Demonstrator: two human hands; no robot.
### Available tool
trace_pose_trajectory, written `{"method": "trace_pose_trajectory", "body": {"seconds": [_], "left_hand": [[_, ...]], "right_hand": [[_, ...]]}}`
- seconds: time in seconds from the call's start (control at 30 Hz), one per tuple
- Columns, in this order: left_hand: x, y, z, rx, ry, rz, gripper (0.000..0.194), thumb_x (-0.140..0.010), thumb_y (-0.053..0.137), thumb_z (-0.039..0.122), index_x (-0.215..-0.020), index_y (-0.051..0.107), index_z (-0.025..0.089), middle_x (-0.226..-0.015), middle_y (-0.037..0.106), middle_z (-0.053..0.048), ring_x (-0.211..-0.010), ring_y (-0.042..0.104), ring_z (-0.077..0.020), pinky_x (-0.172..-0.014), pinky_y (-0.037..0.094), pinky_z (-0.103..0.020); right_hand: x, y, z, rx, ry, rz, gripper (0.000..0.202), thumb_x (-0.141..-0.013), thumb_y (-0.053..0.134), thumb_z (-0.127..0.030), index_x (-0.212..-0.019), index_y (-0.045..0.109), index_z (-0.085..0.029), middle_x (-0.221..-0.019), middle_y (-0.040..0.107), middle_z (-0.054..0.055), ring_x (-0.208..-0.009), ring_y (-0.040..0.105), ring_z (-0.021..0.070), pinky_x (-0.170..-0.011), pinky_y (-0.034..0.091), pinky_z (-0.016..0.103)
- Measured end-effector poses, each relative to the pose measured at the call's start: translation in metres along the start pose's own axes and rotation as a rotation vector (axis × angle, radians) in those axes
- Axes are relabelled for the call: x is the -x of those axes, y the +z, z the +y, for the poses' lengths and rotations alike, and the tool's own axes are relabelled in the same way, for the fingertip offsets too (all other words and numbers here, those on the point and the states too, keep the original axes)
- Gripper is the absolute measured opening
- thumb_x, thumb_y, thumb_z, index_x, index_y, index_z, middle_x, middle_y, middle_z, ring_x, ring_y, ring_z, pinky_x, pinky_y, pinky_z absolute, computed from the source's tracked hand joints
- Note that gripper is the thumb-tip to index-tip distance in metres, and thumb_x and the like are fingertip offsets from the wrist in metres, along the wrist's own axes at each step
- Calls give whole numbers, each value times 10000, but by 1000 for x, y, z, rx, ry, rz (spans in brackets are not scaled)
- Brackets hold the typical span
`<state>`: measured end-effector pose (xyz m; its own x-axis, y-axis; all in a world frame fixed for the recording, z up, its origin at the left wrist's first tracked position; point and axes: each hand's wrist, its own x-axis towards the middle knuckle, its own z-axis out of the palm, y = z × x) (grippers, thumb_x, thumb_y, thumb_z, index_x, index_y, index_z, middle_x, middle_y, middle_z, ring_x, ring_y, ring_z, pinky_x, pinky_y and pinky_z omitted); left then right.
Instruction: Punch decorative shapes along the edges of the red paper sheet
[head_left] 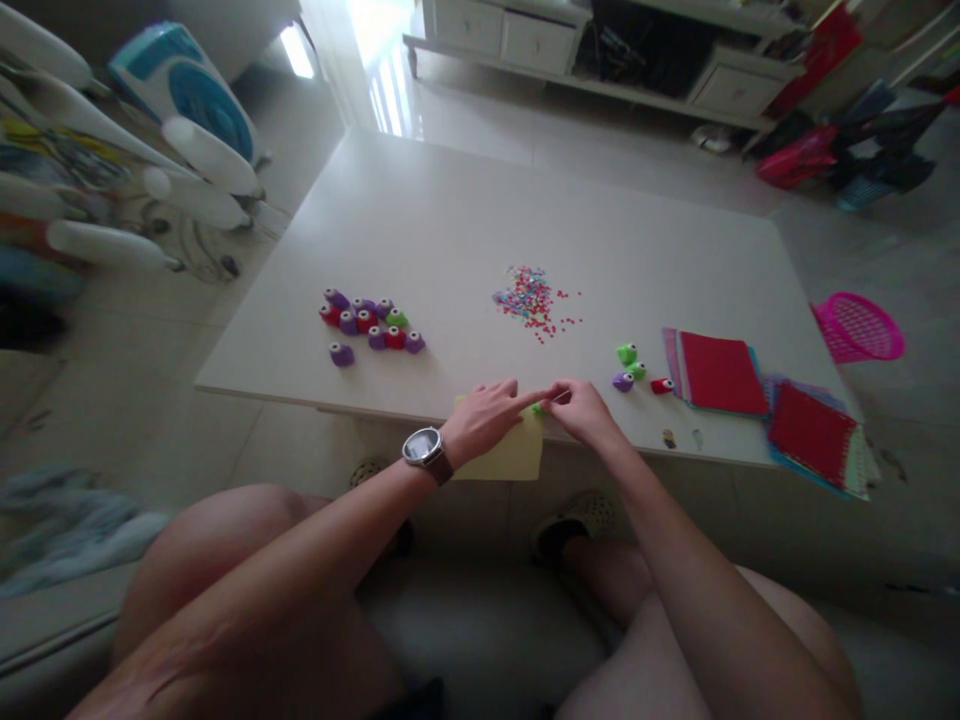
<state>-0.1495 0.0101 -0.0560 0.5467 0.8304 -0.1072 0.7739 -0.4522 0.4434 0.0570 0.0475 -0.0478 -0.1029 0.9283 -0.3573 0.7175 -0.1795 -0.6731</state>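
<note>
A pale yellow sheet (499, 455) hangs over the front edge of the white table (420, 210). My left hand (484, 415), with a watch on its wrist, lies over the sheet, index finger stretched toward my right hand. Thumb and forefinger of my right hand (577, 408) are pinched together; what they hold is too small to make out. Below the meeting fingertips a small green piece (538, 409) shows. Beyond the hands lies a scattered pile of colourful confetti (529, 298). Purple, red and green small pieces (364, 320) stand in a group at the left.
Right of my hands are several small pieces (636, 370), a stack of red-topped sheets (721, 372) and a second fanned stack (814, 432). Two tiny items lie by the front edge. A pink basket (866, 327) stands beyond the right edge, a cabinet (536, 40) behind the table.
</note>
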Motion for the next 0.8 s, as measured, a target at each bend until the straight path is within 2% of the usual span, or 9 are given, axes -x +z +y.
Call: {"method": "trace_pose_trajectory", "body": {"seconds": [0.33, 0.43, 0.6, 0.7, 0.8], "left_hand": [[2, 5, -3, -32, 24, 22, 507, -1072, 529, 277, -1556, 478, 420, -1189, 604, -56, -1071, 598, -225, -898, 452, -349], [2, 5, -3, -43, 24, 19, 500, -1074, 527, 276, -1551, 487, 420, -1178, 605, -55, -1073, 600, -226, -901, 459, -353], [3, 5, 0, -83, 13, 17, 499, -1091, 490, 284, -1570, 449, 418, -1171, 609, -54, -1061, 611, -237, -888, 466, -367], [3, 4, 1, -85, -11, 4, 499, -1085, 507, 292, -1574, 427, 353, -1202, 615, -68, -1095, 622, -256, -898, 480, -385], [4, 1, 0, -69, -45, 22, 442, -1068, 538, 279, -1503, 469, 257, -1240, 619, -89, -1141, 627, -269, -924, 490, -397]], "right_hand": [[-12, 6, -1, -1, 82, -56, 36, -758, 747, -133, -760, 731, -165, -718, 730, 24, -663, 629, 138, -612, 431, 227], [-12, 9, -3, 22, 93, -37, 31, -779, 745, -131, -773, 733, -159, -740, 734, 27, -686, 633, 137, -607, 418, 221], [-9, 6, 0, -43, 72, -53, 34, -792, 752, -130, -805, 752, -161, -783, 756, 31, -730, 662, 145, -666, 463, 226], [-8, -3, 6, -100, 53, -57, 41, -804, 784, -185, -828, 762, -160, -792, 764, 43, -753, 684, 160, -711, 501, 243], [-9, -12, 13, -66, 40, 56, 68, -833, 771, -221, -852, 759, -158, -833, 771, 64, -774, 688, 172, -731, 519, 263]]}}
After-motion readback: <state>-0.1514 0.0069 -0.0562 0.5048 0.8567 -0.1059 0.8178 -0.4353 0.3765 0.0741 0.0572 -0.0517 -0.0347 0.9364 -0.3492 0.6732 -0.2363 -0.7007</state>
